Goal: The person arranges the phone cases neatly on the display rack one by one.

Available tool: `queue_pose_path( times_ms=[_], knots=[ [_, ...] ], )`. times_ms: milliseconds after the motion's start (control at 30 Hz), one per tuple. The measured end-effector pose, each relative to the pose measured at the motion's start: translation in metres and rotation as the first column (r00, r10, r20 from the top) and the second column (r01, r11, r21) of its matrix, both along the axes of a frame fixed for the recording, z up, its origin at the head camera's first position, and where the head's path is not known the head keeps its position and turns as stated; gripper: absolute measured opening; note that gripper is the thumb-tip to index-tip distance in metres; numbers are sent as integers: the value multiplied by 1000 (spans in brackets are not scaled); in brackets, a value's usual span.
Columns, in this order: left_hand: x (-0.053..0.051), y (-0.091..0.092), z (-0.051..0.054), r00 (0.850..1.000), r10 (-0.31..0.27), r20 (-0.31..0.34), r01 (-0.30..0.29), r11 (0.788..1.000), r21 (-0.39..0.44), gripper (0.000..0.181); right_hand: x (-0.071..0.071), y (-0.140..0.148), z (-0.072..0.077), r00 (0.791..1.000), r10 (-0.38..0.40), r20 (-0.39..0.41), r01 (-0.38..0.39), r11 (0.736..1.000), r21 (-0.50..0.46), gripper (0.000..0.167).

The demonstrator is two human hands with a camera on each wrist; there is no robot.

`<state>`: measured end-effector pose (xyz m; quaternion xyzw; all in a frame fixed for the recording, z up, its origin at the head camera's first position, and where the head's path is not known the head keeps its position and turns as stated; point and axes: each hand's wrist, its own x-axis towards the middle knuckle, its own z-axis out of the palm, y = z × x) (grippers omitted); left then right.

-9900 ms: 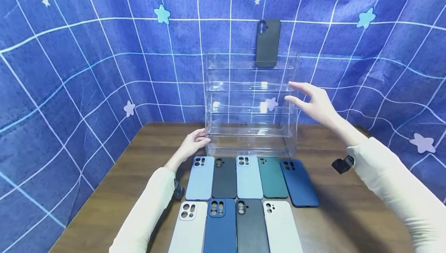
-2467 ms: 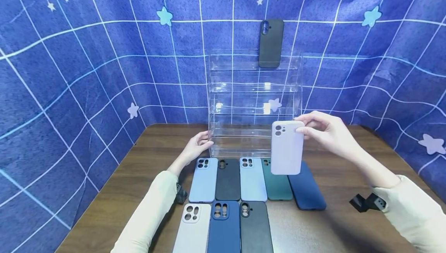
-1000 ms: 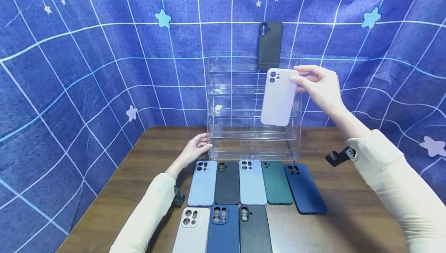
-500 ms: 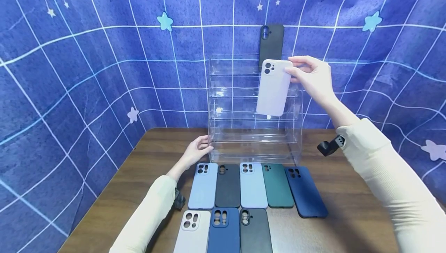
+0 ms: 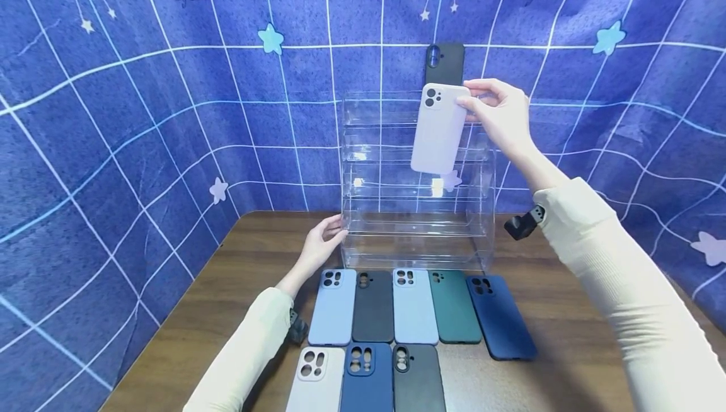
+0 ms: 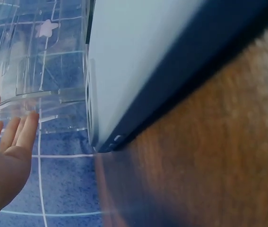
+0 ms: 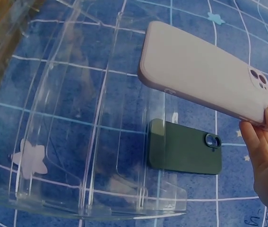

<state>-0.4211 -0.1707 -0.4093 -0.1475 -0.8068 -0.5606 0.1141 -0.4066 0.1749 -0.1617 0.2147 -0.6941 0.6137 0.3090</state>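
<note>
A clear tiered rack point(image 5: 420, 261) stands on the wooden table, a black phone case point(image 5: 448, 62) upright on its top tier. Pinched at its upper right edge by my right hand point(image 5: 501, 113), a pale pink-white phone case point(image 5: 439, 128) hangs in front of the upper tiers, overlapping the black case's lower part in the head view. In the right wrist view the pale case point(image 7: 195, 71) and the black case point(image 7: 185, 149) are apart. My left hand point(image 5: 319, 248) holds the rack's lower left side between thumb and fingers; the left wrist view shows the hand point(image 6: 11, 165) at the clear edge.
Before the rack lie two rows of phone cases, among them light blue point(image 5: 333, 308), green point(image 5: 456, 308) and dark blue point(image 5: 501, 320) ones. The front row has white point(image 5: 314, 387), blue point(image 5: 367, 383) and black point(image 5: 420, 383) cases. A blue patterned cloth point(image 5: 170, 116) hangs behind.
The pale case was picked up from the front row's right end by my right hand, raised before the rack, and has moved up and left. My left hand stays at the rack's side.
</note>
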Motion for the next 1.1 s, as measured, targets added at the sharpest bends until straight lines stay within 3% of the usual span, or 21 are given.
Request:
queue_pose_path(
  times_ms=[100,333,467,533,767,1100],
  knots=[
    [7,3,8,1000,-15,17,15,1000,-4,46,-5,-1,0,1000,-22,-4,22,1000,-3,31],
    [9,4,7,999,-51,16,51,999,14,44,-15,-8,0,998,-65,9,65,998,10,33],
    [15,5,14,996,-83,37,82,997,10,45,-23,-11,3,998,-59,19,59,998,5,33],
    [14,5,13,996,-90,31,89,996,6,46,-26,-14,6,998,-48,30,48,999,2,34],
    [-8,2,-4,995,-96,15,96,995,28,48,-32,-23,20,998,-42,43,43,999,-5,35],
    [-8,-4,-6,997,-73,20,73,997,4,49,-48,-41,41,998,-65,24,67,995,-77,32]
  ],
)
